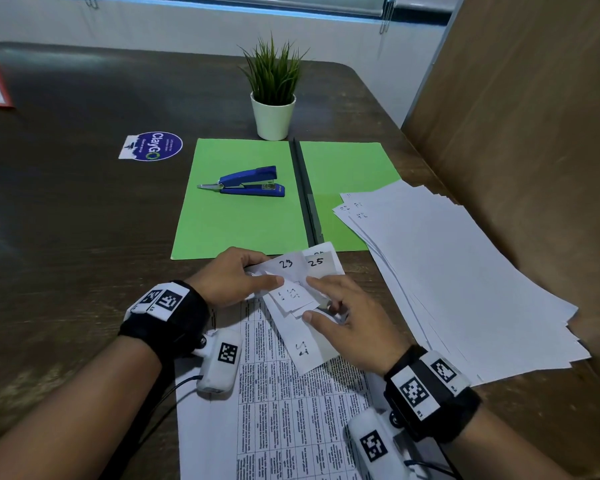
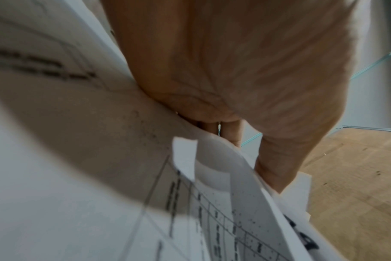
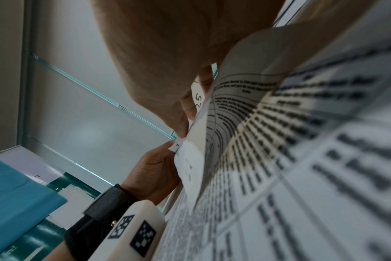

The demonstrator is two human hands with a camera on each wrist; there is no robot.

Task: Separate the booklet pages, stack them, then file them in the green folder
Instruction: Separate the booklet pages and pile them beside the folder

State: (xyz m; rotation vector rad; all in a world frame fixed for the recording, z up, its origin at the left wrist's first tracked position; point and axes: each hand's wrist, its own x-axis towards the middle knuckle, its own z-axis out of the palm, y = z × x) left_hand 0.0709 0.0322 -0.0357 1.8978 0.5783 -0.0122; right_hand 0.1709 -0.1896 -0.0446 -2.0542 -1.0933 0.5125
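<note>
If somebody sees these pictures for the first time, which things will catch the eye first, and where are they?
The bright green paper folder lies open in the middle of the dark wooden table, with a blue metal stapler on its left half. Nearer, the left hand and right hand pinch the folded corners of printed booklet pages, numbered 23 and 25. A loose stack of white sheets spreads on the right.

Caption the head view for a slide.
Both hands, left hand and right hand, peel numbered booklet pages apart before the green folder.
</note>
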